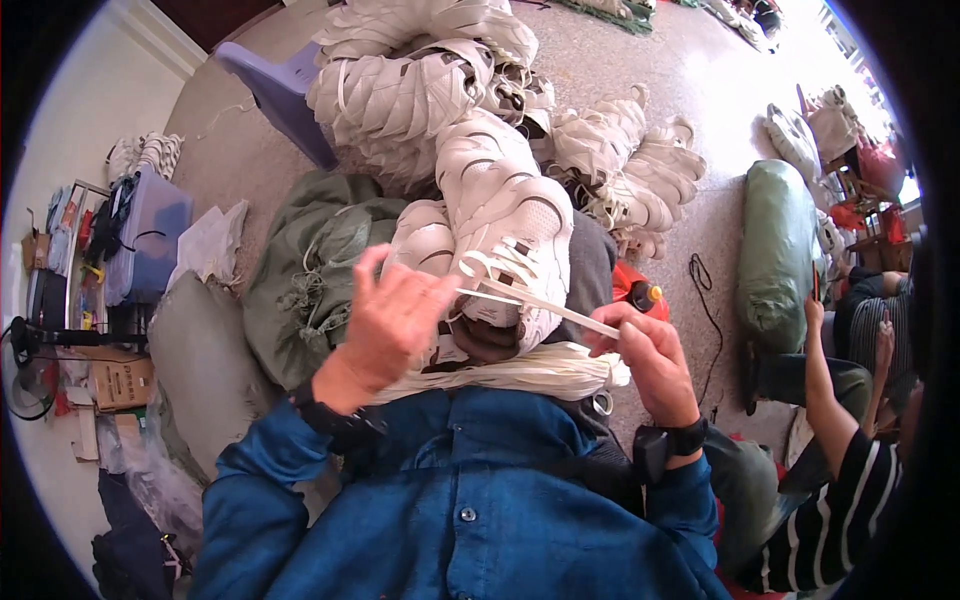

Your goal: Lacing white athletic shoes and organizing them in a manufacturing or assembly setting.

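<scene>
left hand (pixel 392 322) half-open, fingers steadying white shoe upper (pixel 505 250) on the lap | right hand (pixel 648 355) pinched shut on flat white lace (pixel 545 303) running from the eyelets | lacing went best with lace kept flat, taut, untwisted | lace bundle (pixel 520 372) lay beneath

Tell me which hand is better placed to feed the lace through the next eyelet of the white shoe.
Right, probably. The right hand pinches the free end of the white lace, which runs taut to the eyelets of the white shoe. The left hand is pressed against the shoe's side, steadying it.
</scene>
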Available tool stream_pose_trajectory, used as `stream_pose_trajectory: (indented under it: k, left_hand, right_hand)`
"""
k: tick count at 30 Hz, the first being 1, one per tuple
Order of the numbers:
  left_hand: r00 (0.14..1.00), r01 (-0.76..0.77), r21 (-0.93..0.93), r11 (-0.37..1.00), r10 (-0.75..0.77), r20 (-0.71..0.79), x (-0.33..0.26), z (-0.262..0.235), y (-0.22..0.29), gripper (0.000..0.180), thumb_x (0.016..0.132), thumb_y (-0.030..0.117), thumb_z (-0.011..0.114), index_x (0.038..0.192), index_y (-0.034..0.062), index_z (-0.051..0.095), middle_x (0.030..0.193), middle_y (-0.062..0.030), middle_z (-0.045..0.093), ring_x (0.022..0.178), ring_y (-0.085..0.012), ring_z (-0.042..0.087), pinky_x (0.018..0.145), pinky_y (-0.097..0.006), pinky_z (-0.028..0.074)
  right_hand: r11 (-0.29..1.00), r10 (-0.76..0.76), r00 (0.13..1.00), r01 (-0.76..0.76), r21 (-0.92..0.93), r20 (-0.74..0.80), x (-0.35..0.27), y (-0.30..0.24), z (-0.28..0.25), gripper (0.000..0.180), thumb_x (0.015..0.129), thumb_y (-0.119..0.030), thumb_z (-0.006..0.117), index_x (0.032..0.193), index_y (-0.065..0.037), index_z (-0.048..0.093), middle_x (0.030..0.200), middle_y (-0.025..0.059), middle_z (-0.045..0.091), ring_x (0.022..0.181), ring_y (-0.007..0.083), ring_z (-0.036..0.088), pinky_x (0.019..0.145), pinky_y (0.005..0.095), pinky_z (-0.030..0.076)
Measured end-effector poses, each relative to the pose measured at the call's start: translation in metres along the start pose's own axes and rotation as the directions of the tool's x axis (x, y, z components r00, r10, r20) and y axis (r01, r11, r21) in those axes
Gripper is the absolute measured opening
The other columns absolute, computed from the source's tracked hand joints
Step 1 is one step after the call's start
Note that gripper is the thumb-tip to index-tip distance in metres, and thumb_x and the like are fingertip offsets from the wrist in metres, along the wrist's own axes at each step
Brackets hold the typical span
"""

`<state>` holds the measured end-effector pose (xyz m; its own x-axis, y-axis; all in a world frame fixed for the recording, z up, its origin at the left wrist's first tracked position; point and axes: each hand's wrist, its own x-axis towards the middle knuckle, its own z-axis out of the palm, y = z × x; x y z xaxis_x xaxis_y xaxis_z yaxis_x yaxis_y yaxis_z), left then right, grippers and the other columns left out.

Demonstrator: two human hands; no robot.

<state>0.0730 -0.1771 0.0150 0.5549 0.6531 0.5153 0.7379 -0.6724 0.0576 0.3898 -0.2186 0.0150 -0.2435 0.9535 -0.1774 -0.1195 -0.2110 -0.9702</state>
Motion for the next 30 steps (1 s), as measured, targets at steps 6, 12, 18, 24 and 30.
stream_pose_trajectory:
  k: [6, 12, 18, 24, 30]
  left_hand:
    - [0.991, 0.118, 0.185, 0.976, -0.126, 0.032, -0.014, -0.015, -0.037, 0.026, 0.082, 0.003, 0.07, 0.107, 0.0077, 0.071, 0.092, -0.0036, 0.065, 0.085, -0.0229, 0.063, 0.11, -0.056, 0.03]
    - [0.918, 0.384, -0.531, 0.755, -0.253, 0.305, -0.007, -0.002, 0.033, 0.022, 0.087, 0.007, 0.07, 0.109, 0.0015, 0.067, 0.097, -0.0163, 0.066, 0.085, -0.0344, 0.066, 0.073, -0.038, 0.054]
    - [0.942, 0.335, -0.651, 0.681, -0.226, 0.248, 0.007, 0.04, 0.06, 0.024, 0.092, 0.008, 0.065, 0.113, -0.0027, 0.063, 0.099, -0.0199, 0.067, 0.084, -0.0364, 0.067, 0.073, -0.039, 0.053]
    - [0.913, 0.406, -0.705, 0.582, -0.287, 0.289, 0.003, 0.048, 0.061, 0.019, 0.091, 0.005, 0.066, 0.108, -0.0037, 0.066, 0.095, -0.0205, 0.069, 0.083, -0.0348, 0.068, 0.072, -0.039, 0.053]
    - [0.909, 0.415, -0.702, 0.579, -0.288, 0.3, 0.005, 0.043, 0.06, 0.019, 0.091, 0.004, 0.065, 0.108, -0.0037, 0.067, 0.094, -0.0206, 0.07, 0.082, -0.0329, 0.069, 0.072, -0.037, 0.054]
  right_hand:
    - [0.927, -0.206, 0.978, 0.205, 0.313, -0.032, -0.017, -0.021, -0.001, 0.044, 0.102, -0.037, 0.051, 0.094, 0.004, 0.066, 0.12, 0.022, 0.064, 0.125, 0.0381, 0.055, 0.103, 0.0458, 0.044]
    - [0.793, -0.373, 0.928, 0.327, 0.513, -0.014, -0.042, -0.029, -0.037, 0.045, 0.106, -0.042, 0.047, 0.077, -0.007, 0.049, 0.083, 0.0131, 0.059, 0.073, 0.0252, 0.058, 0.065, 0.0362, 0.05]
    - [0.838, -0.281, 0.911, 0.387, 0.385, -0.302, -0.051, -0.041, -0.039, 0.023, 0.105, -0.024, 0.052, 0.108, -0.002, 0.051, 0.078, 0.007, 0.056, 0.063, 0.0164, 0.056, 0.061, 0.0286, 0.05]
    - [0.997, 0.065, 0.995, -0.069, -0.047, -0.077, -0.021, 0.001, 0.0, 0.015, 0.098, -0.004, 0.059, 0.111, 0.004, 0.061, 0.085, 0.013, 0.07, 0.075, 0.0173, 0.07, 0.071, 0.0286, 0.057]
    - [0.885, -0.122, 0.99, 0.073, -0.459, -0.077, 0.012, 0.033, 0.032, 0.009, 0.095, -0.005, 0.063, 0.1, 0.002, 0.065, 0.079, 0.0101, 0.069, 0.069, 0.0139, 0.066, 0.064, 0.0282, 0.053]
